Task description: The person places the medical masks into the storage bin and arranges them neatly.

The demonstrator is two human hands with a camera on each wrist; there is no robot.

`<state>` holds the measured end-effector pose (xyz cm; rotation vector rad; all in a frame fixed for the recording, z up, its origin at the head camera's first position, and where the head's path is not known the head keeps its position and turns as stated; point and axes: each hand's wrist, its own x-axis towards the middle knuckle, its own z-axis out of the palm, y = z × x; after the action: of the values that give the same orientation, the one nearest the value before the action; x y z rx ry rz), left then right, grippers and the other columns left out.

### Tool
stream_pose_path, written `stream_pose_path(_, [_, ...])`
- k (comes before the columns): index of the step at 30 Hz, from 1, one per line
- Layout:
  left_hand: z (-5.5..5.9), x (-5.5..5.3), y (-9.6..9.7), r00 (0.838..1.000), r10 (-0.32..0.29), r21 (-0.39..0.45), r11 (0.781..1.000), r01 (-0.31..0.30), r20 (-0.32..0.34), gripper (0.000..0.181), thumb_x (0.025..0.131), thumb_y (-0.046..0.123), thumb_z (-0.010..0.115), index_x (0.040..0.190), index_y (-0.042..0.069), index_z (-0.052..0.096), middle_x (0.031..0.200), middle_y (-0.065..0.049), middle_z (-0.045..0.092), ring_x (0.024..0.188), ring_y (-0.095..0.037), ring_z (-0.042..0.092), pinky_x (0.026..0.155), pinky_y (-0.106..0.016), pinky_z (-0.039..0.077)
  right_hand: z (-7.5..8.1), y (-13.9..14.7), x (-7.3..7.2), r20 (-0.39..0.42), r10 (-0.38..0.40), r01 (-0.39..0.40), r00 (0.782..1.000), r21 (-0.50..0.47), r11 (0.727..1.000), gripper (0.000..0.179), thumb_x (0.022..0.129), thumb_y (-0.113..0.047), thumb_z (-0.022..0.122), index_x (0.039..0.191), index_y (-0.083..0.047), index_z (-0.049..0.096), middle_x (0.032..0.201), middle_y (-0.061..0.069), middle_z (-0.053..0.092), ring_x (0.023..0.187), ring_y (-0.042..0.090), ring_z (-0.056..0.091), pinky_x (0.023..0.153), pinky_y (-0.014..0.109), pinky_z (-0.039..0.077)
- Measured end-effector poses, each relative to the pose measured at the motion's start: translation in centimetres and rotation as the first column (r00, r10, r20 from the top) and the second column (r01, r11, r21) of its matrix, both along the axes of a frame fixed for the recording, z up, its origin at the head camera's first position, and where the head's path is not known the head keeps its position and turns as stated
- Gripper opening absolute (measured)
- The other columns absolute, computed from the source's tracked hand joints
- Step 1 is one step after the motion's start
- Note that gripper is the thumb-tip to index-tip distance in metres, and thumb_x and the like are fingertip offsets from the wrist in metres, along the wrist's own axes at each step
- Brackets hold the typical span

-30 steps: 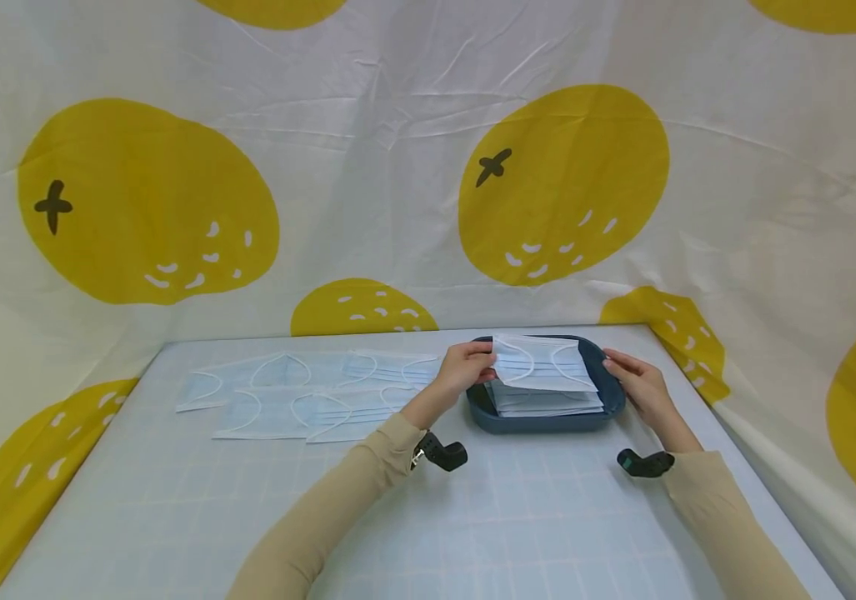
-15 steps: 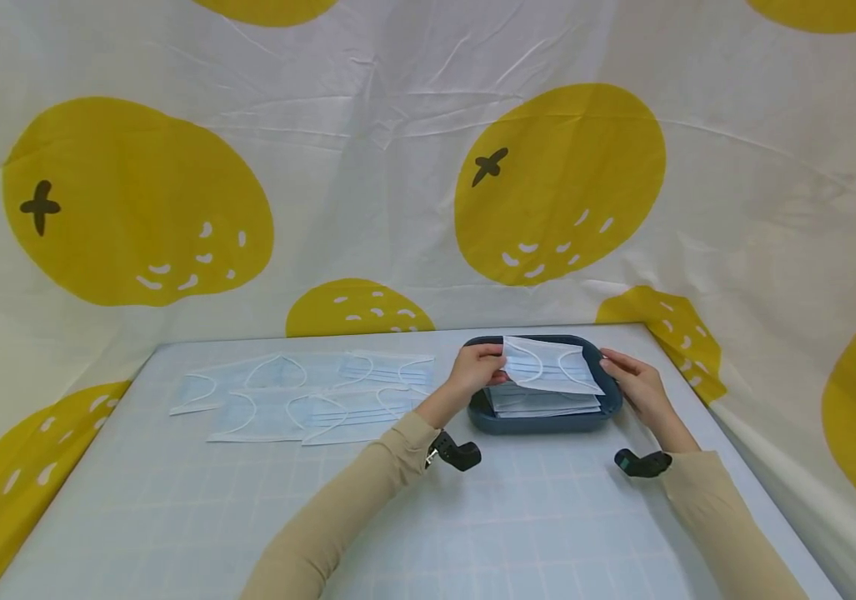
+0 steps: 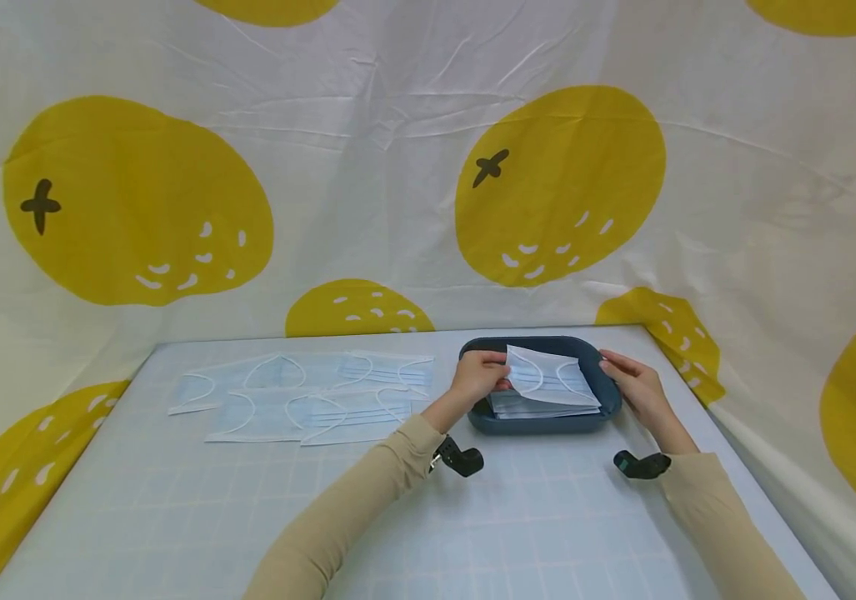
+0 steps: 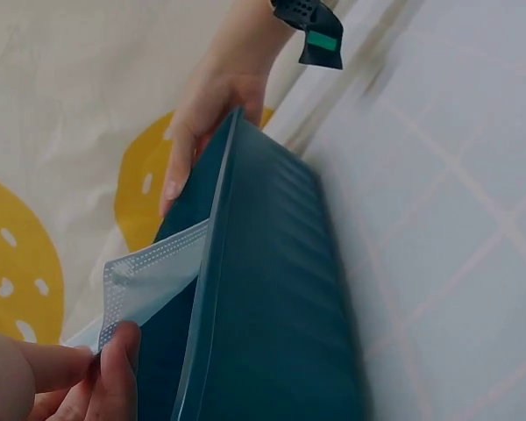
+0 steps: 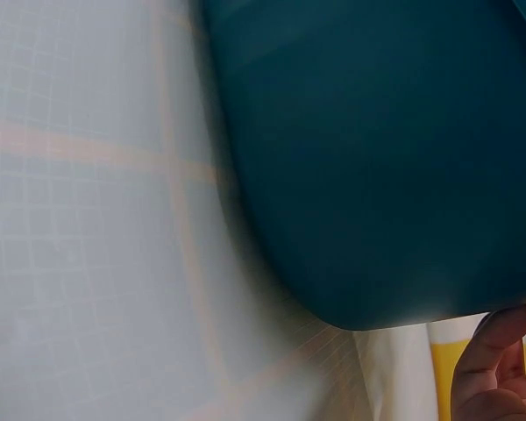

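Note:
A blue disposable face mask [image 3: 548, 375] is pinched at its left end between the thumb and fingers of my left hand [image 3: 478, 375]. The mask slants down into a dark blue plastic bin [image 3: 536, 427], over a stack of masks [image 3: 543, 406] lying inside. From the left wrist, the pinched mask corner [image 4: 136, 281] shows above the bin's rim [image 4: 215, 254]. My right hand [image 3: 641, 387] holds the bin's right rim; the right wrist view has its thumb and curled fingers [image 5: 500, 364] at the rim's edge.
Several more masks [image 3: 262, 414] lie overlapping in two rows on the table, left of the bin. A pale checked cloth [image 3: 548, 533] covers the table. A white curtain [image 3: 390, 192] with yellow fruit shapes hangs behind and at the sides.
My left hand has moved slightly right and then down with the mask, whose far end has dropped into the bin. The right hand has stayed at the rim.

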<state>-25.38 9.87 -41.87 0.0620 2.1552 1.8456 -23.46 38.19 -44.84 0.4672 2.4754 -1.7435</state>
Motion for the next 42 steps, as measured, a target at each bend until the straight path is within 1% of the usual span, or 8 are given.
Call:
stream_pose_path(7, [-0.05, 0.24, -0.06, 0.999, 0.040, -0.045, 0.998, -0.042, -0.036, 0.025, 0.088, 0.004, 0.067, 0.112, -0.001, 0.069, 0.090, -0.013, 0.074, 0.055, -0.004, 0.061, 0.057, -0.017, 0.056, -0.21, 0.06, 0.03, 0.002, 0.011, -0.011, 1.000, 0.001, 1.000, 0.065, 0.095, -0.047, 0.052, 0.147, -0.011, 0.038, 0.154, 0.016, 0.033, 0.137, 0.024, 0.037, 0.113, 0.037, 0.032])
stream_pose_path(14, [-0.24, 0.10, -0.11, 0.996, 0.076, -0.048, 0.996, -0.078, -0.041, 0.022, 0.085, 0.001, 0.069, 0.106, -0.002, 0.071, 0.086, -0.014, 0.074, 0.051, -0.003, 0.060, 0.055, -0.018, 0.056, -0.14, -0.01, 0.04, -0.005, 0.015, -0.015, 1.000, 0.012, 1.000, 0.065, 0.096, -0.047, 0.051, 0.148, -0.011, 0.037, 0.154, 0.016, 0.034, 0.136, 0.022, 0.038, 0.113, 0.036, 0.032])
stream_pose_path(16, [-0.28, 0.03, -0.11, 0.995, 0.087, -0.061, 0.994, -0.089, -0.044, 0.021, 0.084, 0.000, 0.069, 0.105, -0.002, 0.071, 0.083, -0.014, 0.074, 0.050, -0.003, 0.060, 0.054, -0.019, 0.055, -0.13, -0.02, 0.06, -0.005, 0.015, -0.015, 1.000, 0.014, 1.000, 0.065, 0.096, -0.047, 0.051, 0.148, -0.011, 0.037, 0.154, 0.016, 0.034, 0.136, 0.022, 0.038, 0.113, 0.036, 0.032])
stream_pose_path(21, [-0.39, -0.09, -0.15, 0.988, 0.125, -0.123, 0.983, -0.136, -0.088, 0.018, 0.081, -0.002, 0.071, 0.099, -0.001, 0.074, 0.078, -0.013, 0.074, 0.047, -0.004, 0.060, 0.050, -0.017, 0.053, -0.11, -0.12, 0.16, -0.006, 0.011, -0.011, 1.000, 0.010, 1.000, 0.066, 0.095, -0.048, 0.052, 0.148, -0.011, 0.037, 0.154, 0.015, 0.034, 0.136, 0.023, 0.038, 0.113, 0.035, 0.033])
stream_pose_path(24, [-0.35, -0.10, -0.18, 0.986, 0.134, -0.145, 0.978, -0.148, -0.104, 0.017, 0.080, -0.003, 0.071, 0.098, -0.001, 0.074, 0.077, -0.013, 0.073, 0.047, -0.005, 0.061, 0.049, -0.018, 0.053, -0.14, -0.15, 0.11, -0.002, 0.005, -0.005, 1.000, 0.006, 1.000, 0.066, 0.095, -0.048, 0.052, 0.147, -0.011, 0.038, 0.154, 0.015, 0.034, 0.137, 0.024, 0.037, 0.112, 0.036, 0.033])
stream_pose_path(32, [-0.15, -0.09, -0.14, 0.987, 0.121, -0.183, 0.973, -0.139, -0.108, 0.019, 0.080, -0.004, 0.071, 0.098, -0.002, 0.074, 0.078, -0.015, 0.073, 0.050, -0.010, 0.065, 0.049, -0.019, 0.054, -0.02, -0.26, 0.04, 0.000, 0.001, -0.001, 1.000, -0.003, 1.000, 0.065, 0.096, -0.047, 0.052, 0.148, -0.010, 0.037, 0.154, 0.015, 0.034, 0.139, 0.027, 0.035, 0.114, 0.039, 0.032])
stream_pose_path(37, [0.10, -0.01, -0.27, 0.988, 0.081, -0.238, 0.965, -0.111, -0.130, 0.018, 0.081, -0.001, 0.072, 0.098, -0.002, 0.074, 0.073, -0.013, 0.072, 0.052, -0.014, 0.067, 0.046, -0.016, 0.051, 0.01, -0.21, 0.03, 0.001, 0.002, -0.002, 1.000, -0.001, 1.000, 0.065, 0.096, -0.046, 0.051, 0.148, -0.010, 0.037, 0.154, 0.016, 0.033, 0.139, 0.026, 0.035, 0.114, 0.038, 0.032])
stream_pose_path(42, [0.29, 0.15, -0.60, 0.989, 0.045, -0.284, 0.955, -0.084, -0.143, 0.020, 0.084, 0.003, 0.070, 0.103, -0.003, 0.072, 0.071, -0.013, 0.073, 0.050, -0.010, 0.064, 0.047, -0.015, 0.050, 0.13, -0.26, 0.07, 0.004, -0.002, 0.002, 1.000, -0.006, 1.000, 0.064, 0.097, -0.045, 0.050, 0.148, -0.009, 0.036, 0.155, 0.015, 0.033, 0.140, 0.027, 0.033, 0.114, 0.039, 0.031])
